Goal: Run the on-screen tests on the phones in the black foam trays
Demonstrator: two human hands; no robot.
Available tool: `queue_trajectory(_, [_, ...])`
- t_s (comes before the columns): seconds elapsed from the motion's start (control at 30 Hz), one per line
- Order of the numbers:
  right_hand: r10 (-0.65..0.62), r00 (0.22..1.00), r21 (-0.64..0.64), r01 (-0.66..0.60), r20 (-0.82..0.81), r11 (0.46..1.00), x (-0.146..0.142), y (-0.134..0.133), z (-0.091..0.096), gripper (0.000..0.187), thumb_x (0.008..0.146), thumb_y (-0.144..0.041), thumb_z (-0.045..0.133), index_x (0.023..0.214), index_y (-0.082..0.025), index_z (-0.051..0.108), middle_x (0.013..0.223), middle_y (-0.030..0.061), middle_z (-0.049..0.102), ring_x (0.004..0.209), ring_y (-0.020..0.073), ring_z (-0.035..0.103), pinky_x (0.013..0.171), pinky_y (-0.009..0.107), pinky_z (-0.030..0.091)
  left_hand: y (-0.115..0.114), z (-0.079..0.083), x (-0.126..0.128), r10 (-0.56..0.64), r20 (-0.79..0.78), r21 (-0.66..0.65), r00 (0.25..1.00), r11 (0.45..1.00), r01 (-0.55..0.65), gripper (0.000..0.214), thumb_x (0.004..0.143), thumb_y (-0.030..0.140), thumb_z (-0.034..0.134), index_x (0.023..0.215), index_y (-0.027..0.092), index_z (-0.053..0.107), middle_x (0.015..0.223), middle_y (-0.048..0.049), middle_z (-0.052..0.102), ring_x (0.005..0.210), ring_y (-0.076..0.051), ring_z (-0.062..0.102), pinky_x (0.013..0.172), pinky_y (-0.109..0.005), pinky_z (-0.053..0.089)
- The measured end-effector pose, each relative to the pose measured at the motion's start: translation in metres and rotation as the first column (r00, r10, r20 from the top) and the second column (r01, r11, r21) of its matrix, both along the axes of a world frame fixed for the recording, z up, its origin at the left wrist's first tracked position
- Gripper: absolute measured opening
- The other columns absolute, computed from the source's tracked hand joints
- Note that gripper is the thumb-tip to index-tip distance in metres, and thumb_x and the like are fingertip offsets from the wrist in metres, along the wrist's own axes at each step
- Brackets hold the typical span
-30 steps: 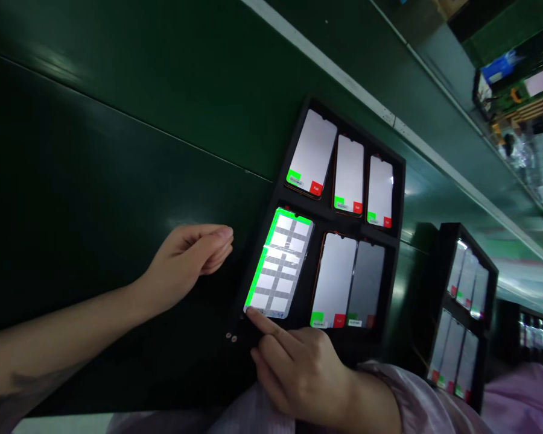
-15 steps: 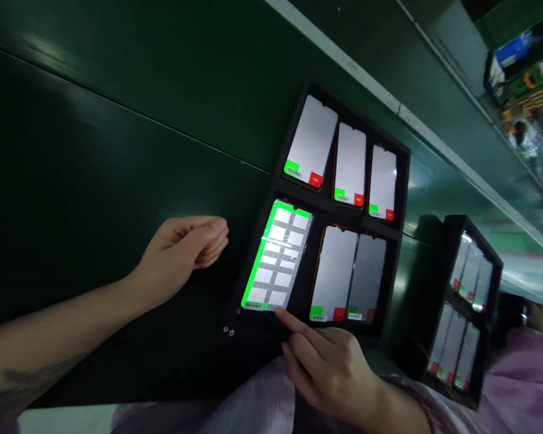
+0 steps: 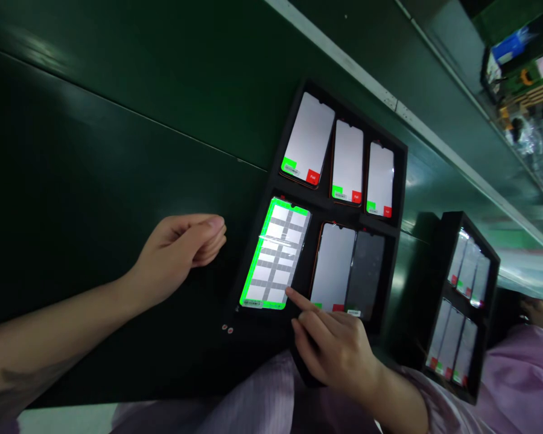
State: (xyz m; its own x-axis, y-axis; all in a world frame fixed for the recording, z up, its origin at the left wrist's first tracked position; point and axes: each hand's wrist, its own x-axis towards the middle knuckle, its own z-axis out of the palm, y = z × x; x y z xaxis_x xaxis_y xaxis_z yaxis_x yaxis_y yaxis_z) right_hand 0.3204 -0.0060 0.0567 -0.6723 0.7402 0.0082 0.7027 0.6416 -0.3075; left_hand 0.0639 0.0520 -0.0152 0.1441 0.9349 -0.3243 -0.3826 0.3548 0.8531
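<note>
Dark green belt surface (image 3: 95, 138) stretches wide and bare to the left of a black tray (image 3: 400, 181) of six lit phones. Left hand (image 3: 181, 253) rests loosely curled on the belt, grasping nothing, just short of the tray's left edge. Right hand (image 3: 337, 349), forefinger extended, touches the lower right corner of the green-bordered phone (image 3: 276, 256) in the tray's near-left slot. Second tray (image 3: 491, 337) sits close on the right.

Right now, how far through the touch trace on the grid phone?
Done: green band along the grid phone screen's left, top and bottom edges. In hand: right hand fingertip at its lower right corner; left hand idle on the belt. Left: right edge and inner grey strips.
</note>
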Motion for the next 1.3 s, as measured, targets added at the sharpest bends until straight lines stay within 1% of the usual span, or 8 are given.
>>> queue_trajectory(0.27, [-0.063, 0.998, 0.041, 0.063, 0.000, 0.997, 0.001, 0.032, -0.003, 0.024, 0.105, -0.016, 0.050, 0.082, -0.020, 0.057, 0.122, 0.0109, 0.080, 0.049, 0.0068, 0.066, 0.044, 0.023, 0.048, 0.001, -0.001, 0.001, -0.010, -0.015, 0.036, 1.000, 0.999, 0.010, 0.049, 0.097, 0.022, 0.053, 0.053, 0.019, 0.032, 0.051, 0.0055, 0.026, 0.045, -0.007, 0.022, 0.042, -0.021, 0.018])
queue_trajectory(0.43, [-0.120, 0.993, 0.060, 0.121, -0.005, 0.991, 0.001, 0.066, -0.005, 0.021, 0.105, -0.018, 0.051, 0.090, -0.019, 0.065, 0.121, 0.0087, 0.080, 0.038, 0.0032, 0.050, 0.043, 0.023, 0.043, 0.001, -0.004, 0.001, -0.012, -0.048, 0.082, 0.999, 0.996, 0.016, 0.048, 0.097, 0.022, 0.051, 0.053, 0.020, 0.033, 0.052, 0.0059, 0.026, 0.045, -0.007, 0.022, 0.042, -0.022, 0.017])
queue_trajectory(0.63, [-0.152, 0.988, 0.135, 0.149, 0.016, 0.980, -0.001, 0.095, -0.008, 0.026, 0.104, -0.022, 0.052, 0.082, -0.018, 0.065, 0.119, 0.0075, 0.081, 0.039, 0.0029, 0.047, 0.044, 0.023, 0.040, 0.003, -0.008, 0.001, -0.023, -0.091, 0.111, 0.996, 0.993, 0.033, 0.046, 0.095, 0.025, 0.054, 0.052, 0.021, 0.036, 0.051, 0.0066, 0.028, 0.044, -0.007, 0.024, 0.041, -0.021, 0.021])
queue_trajectory(0.73, [-0.141, 0.990, 0.145, 0.138, 0.015, 0.980, -0.001, 0.097, -0.008, 0.025, 0.104, -0.022, 0.052, 0.083, -0.018, 0.066, 0.115, 0.0073, 0.082, 0.041, 0.0037, 0.051, 0.045, 0.023, 0.039, 0.004, -0.009, 0.001, -0.026, -0.106, 0.124, 0.994, 0.991, 0.039, 0.045, 0.094, 0.026, 0.054, 0.052, 0.021, 0.037, 0.051, 0.0068, 0.028, 0.044, -0.007, 0.025, 0.041, -0.021, 0.022])
queue_trajectory(0.83, [-0.112, 0.994, 0.131, 0.109, 0.010, 0.985, -0.003, 0.095, -0.009, 0.022, 0.105, -0.021, 0.051, 0.101, -0.015, 0.072, 0.103, 0.0072, 0.084, 0.046, 0.0061, 0.059, 0.045, 0.023, 0.039, 0.005, -0.008, 0.001, -0.023, -0.120, 0.139, 0.993, 0.990, 0.039, 0.046, 0.093, 0.028, 0.054, 0.052, 0.021, 0.036, 0.051, 0.0069, 0.028, 0.045, -0.006, 0.025, 0.041, -0.020, 0.023])
queue_trajectory(0.93, [-0.044, 0.999, 0.138, 0.042, 0.008, 0.990, -0.009, 0.096, -0.011, 0.027, 0.106, -0.021, 0.048, 0.118, -0.012, 0.071, 0.109, 0.0079, 0.083, 0.049, 0.0067, 0.061, 0.048, 0.024, 0.042, 0.006, -0.006, 0.002, -0.027, -0.133, 0.148, 0.991, 0.988, 0.047, 0.045, 0.092, 0.028, 0.053, 0.051, 0.021, 0.035, 0.050, 0.0071, 0.027, 0.045, -0.006, 0.025, 0.041, -0.020, 0.024])
queue_trajectory(1.13, [0.013, 0.999, 0.178, -0.019, 0.039, 0.984, -0.021, 0.101, -0.014, 0.029, 0.109, -0.024, 0.044, 0.115, -0.012, 0.071, 0.115, 0.0072, 0.083, 0.058, 0.0098, 0.069, 0.051, 0.027, 0.046, 0.007, -0.006, 0.002, -0.035, -0.162, 0.157, 0.986, 0.986, 0.061, 0.045, 0.093, 0.030, 0.051, 0.052, 0.022, 0.035, 0.050, 0.0070, 0.027, 0.044, -0.007, 0.024, 0.041, -0.020, 0.023])
queue_trajectory(1.3, [0.069, 0.995, 0.172, -0.079, 0.066, 0.982, -0.020, 0.078, -0.007, 0.027, 0.108, -0.021, 0.045, 0.105, -0.011, 0.070, 0.121, 0.0092, 0.081, 0.062, 0.0094, 0.072, 0.050, 0.026, 0.048, 0.004, -0.010, 0.001, -0.047, -0.184, 0.154, 0.982, 0.985, 0.076, 0.045, 0.094, 0.031, 0.053, 0.053, 0.022, 0.036, 0.051, 0.0067, 0.027, 0.046, -0.007, 0.026, 0.041, -0.020, 0.025])
